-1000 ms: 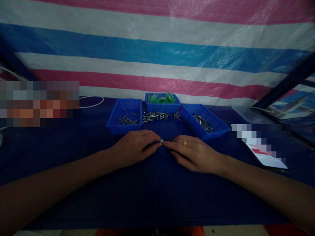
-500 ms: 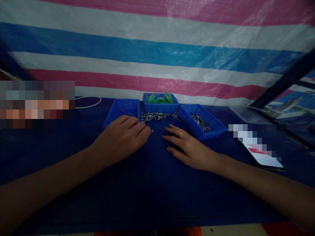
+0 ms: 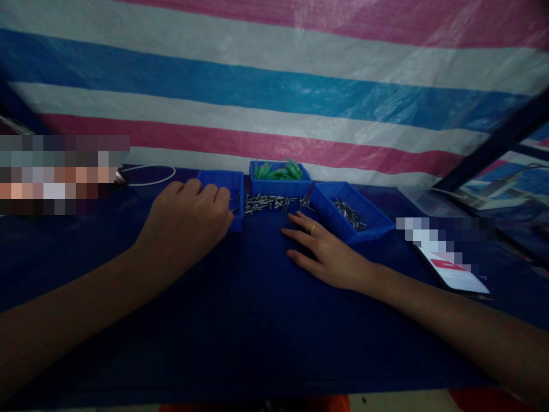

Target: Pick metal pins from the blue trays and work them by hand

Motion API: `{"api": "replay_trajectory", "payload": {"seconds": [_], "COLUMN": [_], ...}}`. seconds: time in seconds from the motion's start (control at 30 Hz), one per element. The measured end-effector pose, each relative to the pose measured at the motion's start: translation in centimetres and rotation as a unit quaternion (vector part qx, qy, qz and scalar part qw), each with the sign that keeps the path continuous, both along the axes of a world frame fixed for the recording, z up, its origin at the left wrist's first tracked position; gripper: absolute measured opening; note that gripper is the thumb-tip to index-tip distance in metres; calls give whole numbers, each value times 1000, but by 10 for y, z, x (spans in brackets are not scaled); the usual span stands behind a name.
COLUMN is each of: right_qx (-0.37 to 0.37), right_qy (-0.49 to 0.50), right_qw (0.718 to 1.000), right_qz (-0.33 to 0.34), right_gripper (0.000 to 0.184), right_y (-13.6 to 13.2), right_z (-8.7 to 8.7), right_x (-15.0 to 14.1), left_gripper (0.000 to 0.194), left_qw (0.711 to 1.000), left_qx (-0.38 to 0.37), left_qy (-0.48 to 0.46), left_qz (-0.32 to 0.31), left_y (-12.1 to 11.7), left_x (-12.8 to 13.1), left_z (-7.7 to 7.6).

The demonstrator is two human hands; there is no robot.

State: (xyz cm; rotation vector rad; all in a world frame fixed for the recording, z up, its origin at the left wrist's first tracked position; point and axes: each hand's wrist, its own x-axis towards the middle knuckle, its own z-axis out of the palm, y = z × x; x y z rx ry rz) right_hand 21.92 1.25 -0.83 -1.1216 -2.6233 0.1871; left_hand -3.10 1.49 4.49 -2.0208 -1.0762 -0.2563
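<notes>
My left hand (image 3: pixel 186 220) hovers over the left blue tray (image 3: pixel 234 186), knuckles up and fingers curled down into it; whatever they hold is hidden. My right hand (image 3: pixel 323 252), a gold ring on one finger, lies flat on the dark blue tablecloth (image 3: pixel 257 320) with fingers stretched out, empty. Its fingertips point toward a loose heap of small metal pins (image 3: pixel 274 202) lying between the trays. A right blue tray (image 3: pixel 349 213) holds more metal pins. A back blue tray (image 3: pixel 281 178) holds green plastic pieces.
A phone (image 3: pixel 454 273) with a lit screen lies at the right of the table. A white cable (image 3: pixel 148 174) loops at the back left. A striped pink, white and blue tarp (image 3: pixel 274 91) hangs behind the table. A dark frame bar (image 3: pixel 493 143) slants at the right.
My hands were pinching a small pin together at the centre. They have parted: the left hand moved back and left over the left tray, the right hand flattened on the cloth.
</notes>
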Motion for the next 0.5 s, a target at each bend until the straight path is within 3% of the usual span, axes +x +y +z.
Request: {"api": "replay_trajectory", "payload": {"seconds": [0.07, 0.17, 0.23, 0.37, 0.5], "right_qx": [0, 0, -2, -8, -15], "right_qy": [0, 13, 23, 14, -3], "right_qw": [1000, 999, 999, 999, 998], "right_qz": [-16, -36, -42, -52, -60], "right_gripper": [50, 54, 57, 59, 60], "right_y": [4, 9, 11, 13, 13], "right_z": [-1, -5, -7, -9, -8], "right_x": [-2, -3, -3, -3, -4], "left_gripper": [17, 16, 17, 13, 14], "left_qw": [1000, 984, 970, 957, 953], "left_qx": [3, -29, -65, -130, -168], "left_qy": [8, 42, 31, 21, -12], "left_qz": [-30, -171, -232, -257, -253], "left_y": [-5, -15, -20, -21, -15], "left_x": [5, 16, 23, 32, 32], "left_z": [0, -7, -18, -38, -44]}}
